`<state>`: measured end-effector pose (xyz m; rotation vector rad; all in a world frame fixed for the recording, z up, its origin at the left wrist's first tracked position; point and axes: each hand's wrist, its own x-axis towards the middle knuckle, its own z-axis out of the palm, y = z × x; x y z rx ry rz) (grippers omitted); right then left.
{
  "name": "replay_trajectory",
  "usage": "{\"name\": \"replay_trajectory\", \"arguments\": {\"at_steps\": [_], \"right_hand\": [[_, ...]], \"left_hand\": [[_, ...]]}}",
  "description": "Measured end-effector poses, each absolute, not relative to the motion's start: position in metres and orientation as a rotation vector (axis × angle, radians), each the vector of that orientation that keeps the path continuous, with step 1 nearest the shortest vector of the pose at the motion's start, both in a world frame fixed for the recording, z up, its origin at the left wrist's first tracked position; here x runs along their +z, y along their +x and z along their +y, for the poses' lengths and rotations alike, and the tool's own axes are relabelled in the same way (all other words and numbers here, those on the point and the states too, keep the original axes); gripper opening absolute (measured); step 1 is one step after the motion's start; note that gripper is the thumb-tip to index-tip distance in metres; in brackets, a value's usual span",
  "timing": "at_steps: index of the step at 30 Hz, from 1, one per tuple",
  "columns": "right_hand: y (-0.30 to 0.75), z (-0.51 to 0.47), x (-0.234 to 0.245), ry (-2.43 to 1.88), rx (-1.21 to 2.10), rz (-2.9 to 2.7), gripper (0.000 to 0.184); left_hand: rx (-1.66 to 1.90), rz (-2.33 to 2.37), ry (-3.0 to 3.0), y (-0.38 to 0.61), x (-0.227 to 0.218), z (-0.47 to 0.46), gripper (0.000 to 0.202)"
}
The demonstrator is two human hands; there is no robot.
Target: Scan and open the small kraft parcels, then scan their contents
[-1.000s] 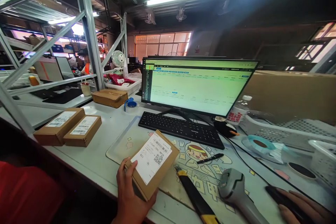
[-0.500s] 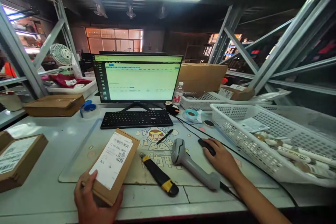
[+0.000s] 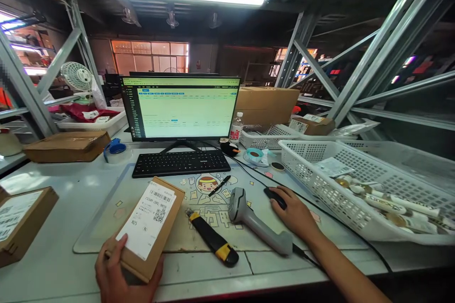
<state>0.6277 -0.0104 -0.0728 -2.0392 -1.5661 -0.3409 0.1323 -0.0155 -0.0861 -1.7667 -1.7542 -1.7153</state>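
Observation:
My left hand (image 3: pixel 115 277) grips the near end of a flat brown cardboard parcel (image 3: pixel 147 225) with a white shipping label, which rests on the desk mat (image 3: pixel 106 218). My right hand (image 3: pixel 293 213) lies cupped over a black computer mouse (image 3: pixel 274 196). Between the hands lie a grey handheld barcode scanner (image 3: pixel 254 220) and a black and yellow utility knife (image 3: pixel 211 238). A black pen (image 3: pixel 219 185) lies near the black keyboard (image 3: pixel 180 162), in front of a lit monitor (image 3: pixel 180 108).
A white plastic basket (image 3: pixel 355 184) with small items stands at the right. More brown parcels sit at the left: one near the edge (image 3: pixel 19 220), one further back (image 3: pixel 67 144). Blue tape (image 3: pixel 114 147), label rolls (image 3: pixel 258 155), a water bottle (image 3: pixel 236 128) and metal shelving posts (image 3: pixel 24 90) surround the desk.
The view swung right, then settled; the basket came into sight. My right hand stays on the mouse and my left hand keeps hold of the parcel.

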Motion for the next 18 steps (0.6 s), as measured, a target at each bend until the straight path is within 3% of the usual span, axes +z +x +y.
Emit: {"name": "replay_trajectory", "arguments": {"at_steps": [18], "right_hand": [[0.6255, -0.0114, -0.0709, -2.053, -0.322, -1.569, 0.047]], "left_hand": [[-1.744, -1.741, -1.768, 0.1342, -0.0824, -0.016, 0.078]]}}
